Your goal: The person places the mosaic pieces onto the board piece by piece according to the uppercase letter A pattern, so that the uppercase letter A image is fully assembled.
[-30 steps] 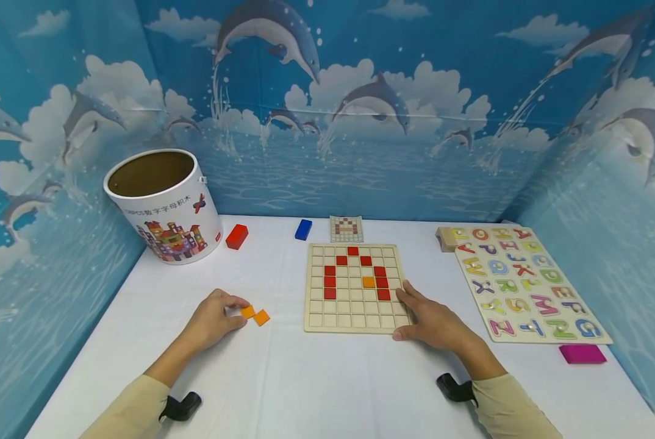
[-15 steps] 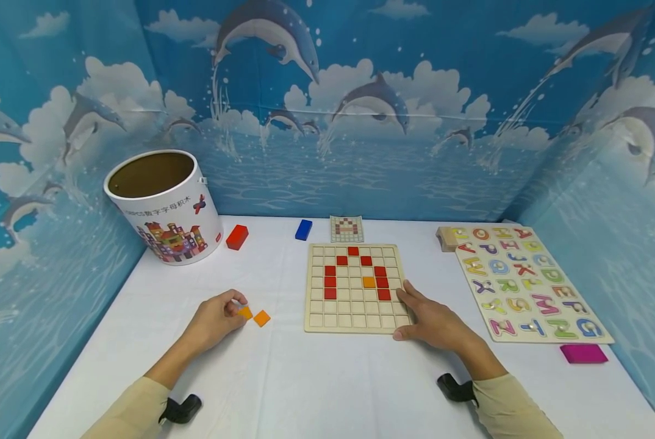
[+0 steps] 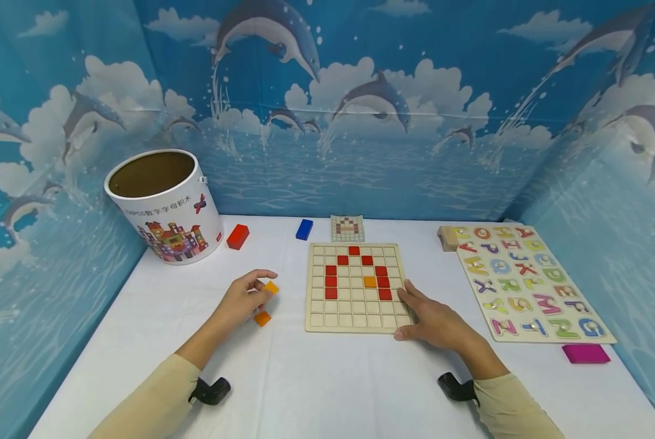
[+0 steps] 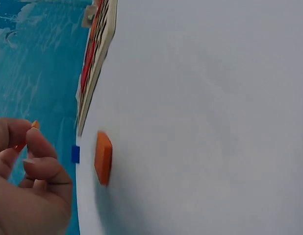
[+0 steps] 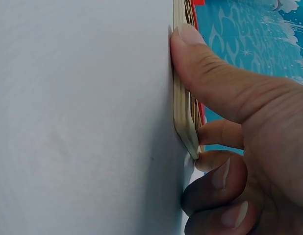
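My left hand [image 3: 241, 300] pinches a small orange square tile [image 3: 271, 287] between thumb and forefinger, above the table to the left of the board. Only a corner of that held tile [image 4: 36, 125] peeks out in the left wrist view. A second orange tile [image 4: 103, 159] lies on the cloth just below this hand. The wooden grid board [image 3: 358, 307] carries red tiles [image 3: 331, 281] in an arch and one orange tile [image 3: 369, 281]. My right hand [image 3: 434, 320] holds the board's near right corner, thumb [image 5: 210, 68] on the front edge and fingers at the right side.
A small pattern card [image 3: 347, 228] lies behind the board, beside a blue block [image 3: 304, 229]. A red block [image 3: 238, 236] sits near the large white bucket [image 3: 176, 213]. At right are an alphabet board [image 3: 527, 283], a wooden block [image 3: 447, 238] and a magenta block [image 3: 585, 353].
My left hand has picked up one orange tile and moved it right and away from me, toward the board. The other orange tile stays put. My right hand keeps its place on the board.
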Motion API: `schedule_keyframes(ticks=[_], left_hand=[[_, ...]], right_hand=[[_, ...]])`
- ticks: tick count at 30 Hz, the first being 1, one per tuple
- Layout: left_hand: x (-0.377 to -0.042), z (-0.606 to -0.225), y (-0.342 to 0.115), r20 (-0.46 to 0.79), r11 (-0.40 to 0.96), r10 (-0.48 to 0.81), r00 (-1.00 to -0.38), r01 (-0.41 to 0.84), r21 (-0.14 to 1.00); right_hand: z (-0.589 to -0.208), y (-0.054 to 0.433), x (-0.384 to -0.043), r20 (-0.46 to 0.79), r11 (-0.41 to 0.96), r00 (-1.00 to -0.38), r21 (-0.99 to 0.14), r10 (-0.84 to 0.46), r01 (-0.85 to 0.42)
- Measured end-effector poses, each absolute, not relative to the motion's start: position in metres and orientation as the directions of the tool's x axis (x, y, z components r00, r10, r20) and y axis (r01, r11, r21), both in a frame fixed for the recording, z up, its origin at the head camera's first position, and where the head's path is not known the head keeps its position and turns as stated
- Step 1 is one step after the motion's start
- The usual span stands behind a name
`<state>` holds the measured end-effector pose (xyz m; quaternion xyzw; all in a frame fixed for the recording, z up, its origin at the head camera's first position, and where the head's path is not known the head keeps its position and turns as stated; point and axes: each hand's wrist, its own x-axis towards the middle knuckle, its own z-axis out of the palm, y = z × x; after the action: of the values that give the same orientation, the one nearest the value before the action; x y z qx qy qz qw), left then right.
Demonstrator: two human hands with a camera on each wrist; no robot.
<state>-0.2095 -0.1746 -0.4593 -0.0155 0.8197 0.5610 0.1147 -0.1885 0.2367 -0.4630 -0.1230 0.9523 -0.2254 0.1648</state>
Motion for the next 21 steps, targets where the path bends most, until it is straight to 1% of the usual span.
schedule_keyframes(ticks=[6,9,14,17,21], left_hand=[[-0.223,-0.447,-0.122,-0.21,0.265,0.118,-0.97,-0.173,0.949],[-0.232,-0.445,-0.1,-0.186,0.219,0.153,-0.971,-0.15,0.964],[-0.243,-0.451,-0.069,-0.152,0.18,0.187,-0.97,-0.119,0.976],[-0.247,-0.454,-0.051,-0.15,0.215,0.189,-0.97,-0.109,0.971],[-0.253,-0.456,-0.03,-0.135,0.352,0.189,-0.973,-0.061,0.934]], right_hand=[[-0.461,0.236,-0.188,-0.263,0.872,-0.915,-0.464,-0.305,-0.158],[-0.464,0.237,-0.188,-0.264,0.874,-0.917,-0.461,-0.3,-0.153],[-0.468,0.237,-0.19,-0.266,0.877,-0.916,-0.455,-0.299,-0.154],[-0.468,0.236,-0.19,-0.266,0.88,-0.916,-0.448,-0.299,-0.157],[-0.466,0.236,-0.19,-0.267,0.881,-0.918,-0.447,-0.294,-0.152]])
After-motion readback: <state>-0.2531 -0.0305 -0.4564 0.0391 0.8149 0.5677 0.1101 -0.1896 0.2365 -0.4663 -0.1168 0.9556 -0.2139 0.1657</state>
